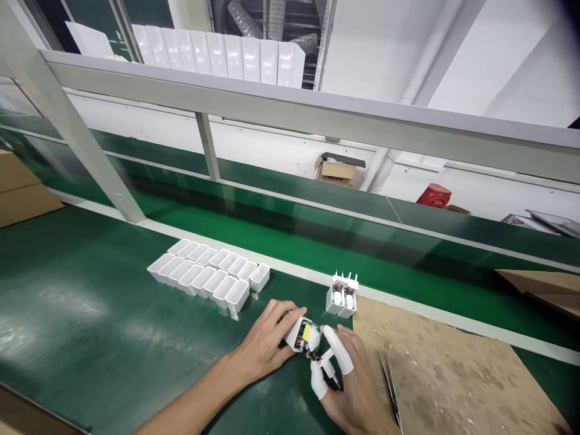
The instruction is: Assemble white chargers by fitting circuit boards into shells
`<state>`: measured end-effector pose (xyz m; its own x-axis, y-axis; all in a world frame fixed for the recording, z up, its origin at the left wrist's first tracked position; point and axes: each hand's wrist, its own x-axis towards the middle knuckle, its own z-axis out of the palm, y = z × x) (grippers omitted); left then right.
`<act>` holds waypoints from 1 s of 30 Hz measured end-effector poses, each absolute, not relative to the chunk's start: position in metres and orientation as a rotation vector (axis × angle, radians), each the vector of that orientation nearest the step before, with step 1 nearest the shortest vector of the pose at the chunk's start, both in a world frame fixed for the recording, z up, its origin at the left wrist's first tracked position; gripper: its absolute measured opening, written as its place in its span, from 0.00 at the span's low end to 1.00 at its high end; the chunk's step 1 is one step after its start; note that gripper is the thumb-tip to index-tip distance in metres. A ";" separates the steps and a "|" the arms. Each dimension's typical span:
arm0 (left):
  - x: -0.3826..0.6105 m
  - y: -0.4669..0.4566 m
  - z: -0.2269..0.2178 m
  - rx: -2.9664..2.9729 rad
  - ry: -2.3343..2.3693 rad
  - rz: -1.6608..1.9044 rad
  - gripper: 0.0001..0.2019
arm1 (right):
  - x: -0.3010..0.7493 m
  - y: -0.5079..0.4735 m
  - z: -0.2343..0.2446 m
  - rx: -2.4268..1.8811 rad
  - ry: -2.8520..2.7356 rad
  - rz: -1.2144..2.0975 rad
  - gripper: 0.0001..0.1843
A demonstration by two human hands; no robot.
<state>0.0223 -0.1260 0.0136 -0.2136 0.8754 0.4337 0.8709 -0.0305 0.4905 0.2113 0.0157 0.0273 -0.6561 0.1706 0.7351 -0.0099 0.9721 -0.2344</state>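
Observation:
My left hand [265,341] is closed around a white plastic housing [294,336], tilted with its open end toward my right hand. A small circuit board [312,338] with a yellow-wrapped part sits at the housing's opening, partly inside it. White finger cots cover the thumb and a finger of my right hand [357,377], which grips the board's outer end and a white plug piece [327,357] with wires. How far the board reaches inside is hidden. Beyond my hands stand two filled housings [341,307] with white pronged plug pieces on top.
Rows of open white housings [193,278] stand on the green table at left. Tweezers [390,389] lie on a brown cardboard sheet [435,377] at right. A green conveyor belt [272,220] runs behind a pale rail, with a metal frame [290,106] above.

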 end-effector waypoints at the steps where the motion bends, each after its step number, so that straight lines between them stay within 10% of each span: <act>1: 0.022 -0.126 0.014 1.969 2.185 1.094 0.29 | 0.212 0.016 0.027 -0.113 -2.277 0.277 0.32; 30: 0.033 -0.128 0.011 1.438 1.723 1.300 0.33 | 0.215 0.026 0.024 -0.120 -2.386 0.711 0.21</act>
<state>0.0330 -0.1282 0.0108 -0.2840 0.9438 0.1690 0.4217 -0.0353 0.9060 0.2155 0.0258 0.0240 -0.7923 0.2553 0.5541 -0.0899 0.8495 -0.5199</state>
